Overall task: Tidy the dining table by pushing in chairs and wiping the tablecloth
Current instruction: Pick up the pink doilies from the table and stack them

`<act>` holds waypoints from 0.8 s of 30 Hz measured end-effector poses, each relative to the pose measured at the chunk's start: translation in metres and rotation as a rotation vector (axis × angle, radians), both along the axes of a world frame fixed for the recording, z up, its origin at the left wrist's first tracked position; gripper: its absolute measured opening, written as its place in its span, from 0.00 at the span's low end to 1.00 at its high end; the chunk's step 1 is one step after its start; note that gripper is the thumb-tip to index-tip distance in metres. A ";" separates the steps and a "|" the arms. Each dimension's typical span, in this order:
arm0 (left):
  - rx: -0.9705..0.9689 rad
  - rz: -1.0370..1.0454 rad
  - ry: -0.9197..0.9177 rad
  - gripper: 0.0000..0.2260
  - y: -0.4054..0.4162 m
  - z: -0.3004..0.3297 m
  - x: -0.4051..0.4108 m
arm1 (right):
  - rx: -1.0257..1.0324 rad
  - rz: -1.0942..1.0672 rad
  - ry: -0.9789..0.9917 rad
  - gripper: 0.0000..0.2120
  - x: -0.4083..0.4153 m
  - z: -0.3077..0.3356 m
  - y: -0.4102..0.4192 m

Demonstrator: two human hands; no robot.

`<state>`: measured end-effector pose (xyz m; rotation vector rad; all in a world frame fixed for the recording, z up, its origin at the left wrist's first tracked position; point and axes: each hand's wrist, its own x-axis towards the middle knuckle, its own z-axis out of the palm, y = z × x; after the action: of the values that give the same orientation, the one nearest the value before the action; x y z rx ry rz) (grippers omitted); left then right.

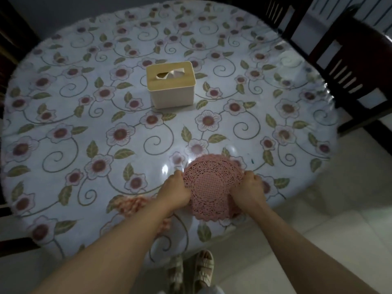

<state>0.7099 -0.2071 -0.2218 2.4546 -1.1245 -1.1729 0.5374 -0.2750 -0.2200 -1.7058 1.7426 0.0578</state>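
Note:
A round table wears a white tablecloth (89, 115) printed with flowers and leaves. Near the front edge lies a pink lace mat (212, 183), round and flat on the cloth. My left hand (177, 190) grips its left rim with fingers closed. My right hand (249, 188) grips its right rim the same way. A second pink checked cloth (132, 205) peeks out under my left forearm, mostly hidden.
A beige tissue box (170, 84) with a tissue sticking out stands near the table's middle. Two dark wooden chairs (347, 60) stand at the back right, close to the table edge. More dark furniture (8, 47) lines the left side. Pale tiled floor (297, 219) lies on the right.

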 end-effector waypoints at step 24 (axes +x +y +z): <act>0.012 0.387 0.288 0.26 -0.028 -0.028 -0.016 | 0.150 -0.374 -0.137 0.26 0.008 -0.022 -0.015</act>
<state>0.6939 -0.2350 -0.2501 2.2738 -0.5359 -1.3454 0.5450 -0.2902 -0.2422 -1.2278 1.8734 -0.0914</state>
